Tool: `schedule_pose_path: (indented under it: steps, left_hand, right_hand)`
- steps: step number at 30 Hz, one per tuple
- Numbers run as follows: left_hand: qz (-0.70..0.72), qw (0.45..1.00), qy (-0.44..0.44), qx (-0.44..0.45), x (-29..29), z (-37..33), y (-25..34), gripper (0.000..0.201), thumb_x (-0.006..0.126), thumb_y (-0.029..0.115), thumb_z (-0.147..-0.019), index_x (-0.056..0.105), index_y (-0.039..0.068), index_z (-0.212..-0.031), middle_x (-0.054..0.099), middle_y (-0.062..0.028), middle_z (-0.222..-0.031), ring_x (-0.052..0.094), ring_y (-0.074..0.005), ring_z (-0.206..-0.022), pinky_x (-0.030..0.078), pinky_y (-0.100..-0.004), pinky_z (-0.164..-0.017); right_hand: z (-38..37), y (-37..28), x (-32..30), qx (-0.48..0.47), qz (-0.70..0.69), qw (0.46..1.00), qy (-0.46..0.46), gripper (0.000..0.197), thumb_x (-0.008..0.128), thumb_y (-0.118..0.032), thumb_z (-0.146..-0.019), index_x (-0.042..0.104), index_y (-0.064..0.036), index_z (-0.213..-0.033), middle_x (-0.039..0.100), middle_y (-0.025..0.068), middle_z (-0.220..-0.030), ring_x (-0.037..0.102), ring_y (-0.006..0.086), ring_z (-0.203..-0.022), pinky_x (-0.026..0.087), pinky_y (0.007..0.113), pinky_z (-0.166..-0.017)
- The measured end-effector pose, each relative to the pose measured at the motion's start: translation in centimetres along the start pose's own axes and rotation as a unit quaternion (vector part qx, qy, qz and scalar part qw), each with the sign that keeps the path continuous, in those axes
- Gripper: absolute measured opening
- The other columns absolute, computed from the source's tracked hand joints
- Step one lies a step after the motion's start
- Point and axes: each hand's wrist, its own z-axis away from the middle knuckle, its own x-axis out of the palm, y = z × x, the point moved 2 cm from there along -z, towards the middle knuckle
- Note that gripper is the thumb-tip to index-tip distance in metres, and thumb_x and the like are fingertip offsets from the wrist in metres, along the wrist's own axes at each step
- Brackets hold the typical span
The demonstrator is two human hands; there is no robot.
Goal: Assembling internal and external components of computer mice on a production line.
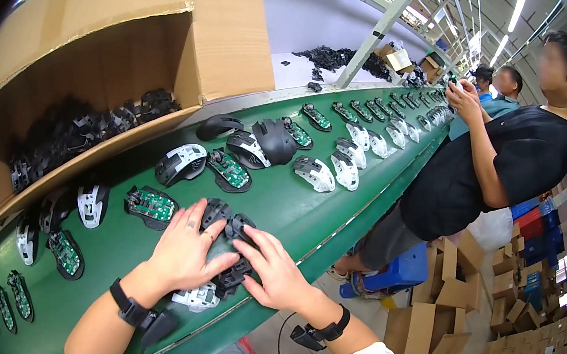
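Observation:
My left hand [186,251] lies palm down, its fingers stretched out against a black plastic mouse part [216,212]. Across from it my right hand [276,270] has its fingers and thumb apart. Its fingertips touch a second black part [240,226], and the thumb is beside another black plastic piece [233,276]. Partly under my hands sits a white mouse shell [197,297]. Just beyond the left fingers is a mouse base with a green circuit board [152,205]. My palms hide some of the parts.
A green conveyor belt [279,209] carries rows of circuit-board bases and white shells [314,173]. At the left stands an open cardboard box [90,15] of black parts. A co-worker in a black shirt [486,161] stands along the right edge; cartons [431,332] fill the floor.

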Motion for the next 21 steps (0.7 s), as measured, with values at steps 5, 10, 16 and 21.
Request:
schedule_pose_path:
  steps: [5,10,16,21]
  left_hand:
    - [0.092,0.994,-0.037,0.037,-1.2,1.7,0.6,0.086,0.073,0.062,-0.080,0.058,-0.001,-0.138,0.045,-0.0358,-0.144,0.051,-0.0518,-0.128,0.041,-0.0544,-0.111]
    - [-0.009,0.999,-0.047,-0.012,0.0,4.2,1.7,0.102,0.069,0.064,-0.084,0.041,-0.013,-0.145,0.036,-0.0425,-0.149,0.046,-0.0531,-0.134,0.036,-0.0575,-0.113]
    - [-0.014,0.999,-0.039,-0.014,-0.4,7.8,2.5,0.093,0.074,0.051,-0.083,0.043,-0.011,-0.144,0.041,-0.0385,-0.148,0.049,-0.0494,-0.133,0.040,-0.0581,-0.110]
    - [-0.015,0.997,-0.058,-0.038,-1.1,9.5,2.1,0.084,0.076,0.043,-0.081,0.048,-0.005,-0.143,0.047,-0.0322,-0.148,0.050,-0.0452,-0.135,0.043,-0.0581,-0.108]
  right_hand:
    - [-1.9,0.4,-0.8,0.011,-0.013,1.000,-0.016,0.105,0.077,-0.032,-0.064,0.035,-0.0130,-0.159,0.017,0.0287,-0.164,0.028,0.0520,-0.144,0.027,0.061,-0.117]
    - [-4.4,0.5,0.2,-0.038,-0.032,0.987,-0.150,0.103,0.075,-0.025,-0.065,0.034,-0.0199,-0.160,0.021,0.0227,-0.166,0.024,0.0504,-0.150,0.023,0.069,-0.117]
    - [-3.5,-0.4,2.6,-0.089,-0.009,0.991,-0.098,0.089,0.070,-0.021,-0.067,0.045,-0.0162,-0.153,0.031,0.0194,-0.164,0.032,0.0462,-0.148,0.028,0.070,-0.115]
    - [-2.9,-2.6,2.7,-0.105,-0.046,0.988,-0.104,0.091,0.067,-0.022,-0.067,0.042,-0.0103,-0.154,0.026,0.0227,-0.165,0.029,0.0482,-0.149,0.027,0.071,-0.115]
